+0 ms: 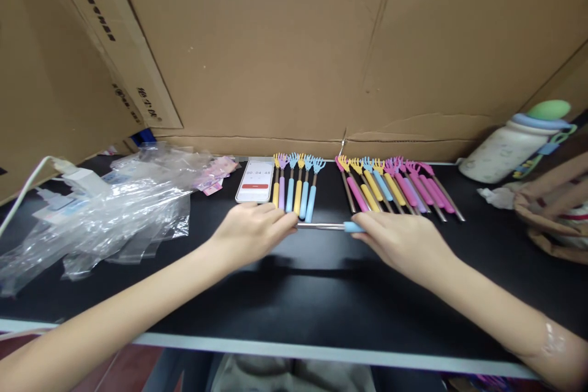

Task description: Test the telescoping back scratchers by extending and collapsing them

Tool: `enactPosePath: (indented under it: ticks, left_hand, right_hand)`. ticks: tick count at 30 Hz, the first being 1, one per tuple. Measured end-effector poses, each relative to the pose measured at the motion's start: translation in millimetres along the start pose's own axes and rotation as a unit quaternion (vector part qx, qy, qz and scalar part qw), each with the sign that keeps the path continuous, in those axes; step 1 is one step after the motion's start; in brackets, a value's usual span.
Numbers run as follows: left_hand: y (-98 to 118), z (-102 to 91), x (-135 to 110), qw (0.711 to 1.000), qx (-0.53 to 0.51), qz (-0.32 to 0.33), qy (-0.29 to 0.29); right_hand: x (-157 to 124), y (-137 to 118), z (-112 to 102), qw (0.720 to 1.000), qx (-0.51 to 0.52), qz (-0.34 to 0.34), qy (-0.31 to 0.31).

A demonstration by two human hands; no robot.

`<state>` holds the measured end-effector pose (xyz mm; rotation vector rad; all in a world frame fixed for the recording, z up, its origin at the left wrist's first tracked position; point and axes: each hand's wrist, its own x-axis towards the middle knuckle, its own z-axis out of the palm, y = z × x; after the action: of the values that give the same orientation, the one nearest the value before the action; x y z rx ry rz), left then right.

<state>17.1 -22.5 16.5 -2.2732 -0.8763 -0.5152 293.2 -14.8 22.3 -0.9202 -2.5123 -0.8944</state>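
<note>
Above the table, a back scratcher with a silvery metal rod and a light blue grip stretches level between my hands. My left hand is closed around its left end, hiding that end. The blue grip at the right is wrapped by the fingers of my right hand. Just beyond my left hand lies a row of back scratchers with yellow, purple and blue grips, claws pointing away. Past my right hand, a second group of back scratchers in pink, yellow, blue and purple lies slanted, with metal rods showing.
A phone with a running timer lies left of the near row. Crumpled clear plastic bags cover the table's left side, near a white cable. At right are a tilted bottle and a brown bag. Cardboard walls the back.
</note>
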Motion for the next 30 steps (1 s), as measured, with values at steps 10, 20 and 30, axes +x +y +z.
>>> enactPosePath:
  ticks: [10,20,30]
  left_hand:
    - [7,3.9,9,0.999,-0.005,-0.030,-0.014]
    - [14,2.7,17,0.998,-0.038,-0.043,-0.029]
    - [21,14.3,15,0.998,-0.048,-0.031,-0.021]
  right_hand:
    - [11,-8,3,1.000,0.011,0.016,-0.022]
    - [20,-19,2,0.999,0.028,0.029,-0.034]
    - [22,-19,8,0.994,0.080,0.005,-0.080]
